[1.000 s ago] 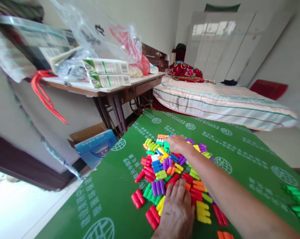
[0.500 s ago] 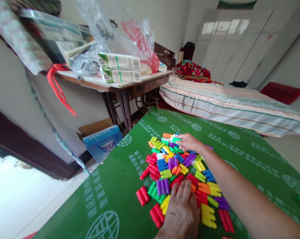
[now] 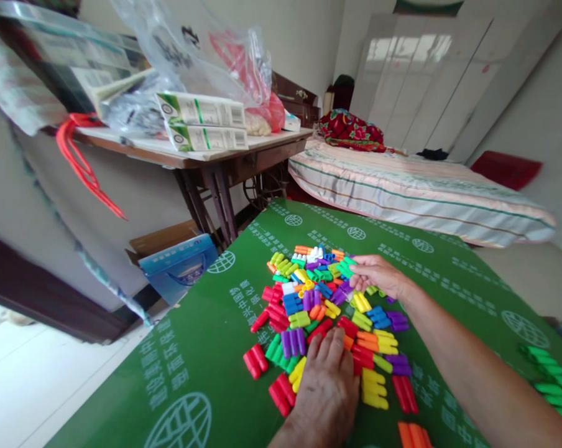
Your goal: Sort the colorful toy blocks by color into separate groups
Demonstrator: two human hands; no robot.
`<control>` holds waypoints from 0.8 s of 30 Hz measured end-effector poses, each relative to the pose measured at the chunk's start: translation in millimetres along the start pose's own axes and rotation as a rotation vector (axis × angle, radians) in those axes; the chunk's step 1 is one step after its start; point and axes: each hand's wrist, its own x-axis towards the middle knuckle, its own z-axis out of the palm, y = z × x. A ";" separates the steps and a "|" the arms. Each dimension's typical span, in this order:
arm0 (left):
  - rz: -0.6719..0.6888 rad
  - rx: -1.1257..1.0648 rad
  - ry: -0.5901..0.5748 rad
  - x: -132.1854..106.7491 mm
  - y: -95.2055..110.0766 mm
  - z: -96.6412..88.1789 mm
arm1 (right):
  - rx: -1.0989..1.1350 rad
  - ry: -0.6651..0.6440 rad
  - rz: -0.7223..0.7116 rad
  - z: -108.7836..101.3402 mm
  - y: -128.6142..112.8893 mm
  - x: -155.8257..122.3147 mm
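Note:
A heap of colourful plastic connector blocks (image 3: 304, 318), each of joined tubes, lies on the green tabletop (image 3: 225, 348). My right hand (image 3: 374, 274) pinches a green connector block (image 3: 346, 267) between thumb and fingers, just over the far right side of the heap. At the near side, my left hand (image 3: 326, 389) rests palm down with its fingers extended over red and orange pieces; its fingertips touch the heap. Whatever lies under that palm is hidden. Yellow blocks (image 3: 374, 389) sit just right of the left hand, and a red block (image 3: 282, 394) lies to its left.
More green blocks (image 3: 554, 379) lie together at the right side of the tabletop, and an orange block (image 3: 414, 435) is at the near edge of view. A side table (image 3: 201, 158) with boxes and bags stands at left, above a blue carton (image 3: 181, 264). Behind is a bed (image 3: 402, 186).
My right hand has moved right from the far edge of the heap, carrying a green block. My left hand stays on the pieces. The view has turned slightly right.

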 end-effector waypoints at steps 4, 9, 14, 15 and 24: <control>0.015 0.017 -0.001 2.2 0.7 -2.2 | -0.334 -0.027 0.049 -2.1 -4.5 -9.0; 0.018 0.011 -0.028 1.5 -0.8 -3.7 | -0.772 0.048 -0.109 18.3 -18.4 -5.3; 0.014 -0.001 -0.021 -0.6 -2.0 0.2 | -1.124 0.138 -0.227 63.1 -32.8 15.0; 0.007 -0.009 -0.009 -1.3 -2.0 2.6 | -1.147 0.122 -0.218 71.5 -34.9 19.5; -0.020 -0.033 0.066 -5.9 1.0 14.4 | -0.986 0.015 -0.146 83.5 -32.9 38.5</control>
